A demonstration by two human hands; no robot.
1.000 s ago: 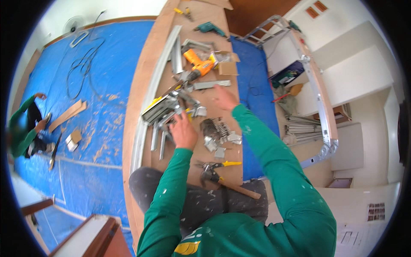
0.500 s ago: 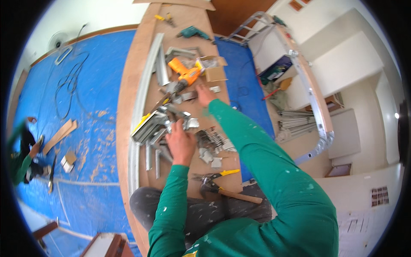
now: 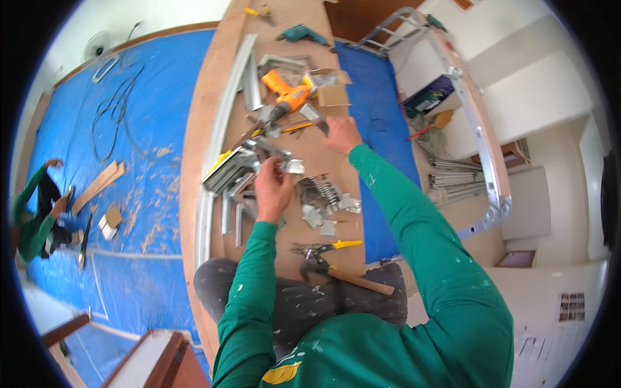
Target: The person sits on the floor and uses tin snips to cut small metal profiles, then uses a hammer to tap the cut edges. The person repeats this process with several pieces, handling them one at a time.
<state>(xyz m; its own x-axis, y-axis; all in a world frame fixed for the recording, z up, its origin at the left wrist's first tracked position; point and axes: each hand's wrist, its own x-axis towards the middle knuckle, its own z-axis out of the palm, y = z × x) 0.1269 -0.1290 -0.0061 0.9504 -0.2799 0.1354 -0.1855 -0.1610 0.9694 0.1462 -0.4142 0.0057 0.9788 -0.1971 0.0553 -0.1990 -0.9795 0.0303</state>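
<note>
My right hand (image 3: pixel 339 136) grips a short silver metal channel (image 3: pixel 313 115), raised at a slant just below the orange drill (image 3: pixel 288 92). My left hand (image 3: pixel 272 184) has its fingers curled around a metal piece (image 3: pixel 289 165) at the pile of cut channels and brackets (image 3: pixel 230 168). Below that pile, small screws or fasteners (image 3: pixel 323 193) and square plates (image 3: pixel 313 216) lie on the board (image 3: pixel 265 252). Snips with yellow handles (image 3: pixel 346 243) and a hammer (image 3: pixel 362 282) lie near my legs. A cardboard box (image 3: pixel 333 95) sits beside the drill.
On the blue sheet (image 3: pixel 84 136) at left, another person in green (image 3: pixel 35 233) sits by wood strips (image 3: pixel 97 187) and a cable (image 3: pixel 116 97). A long metal profile (image 3: pixel 208 239) runs along the board's left. A teal drill (image 3: pixel 301 33) lies farther up; a folding ladder (image 3: pixel 482 149) is at right.
My right hand has picked up the short metal channel and lifted it from the board. My left hand has shifted slightly upward within the metal pile and closed more around a piece.
</note>
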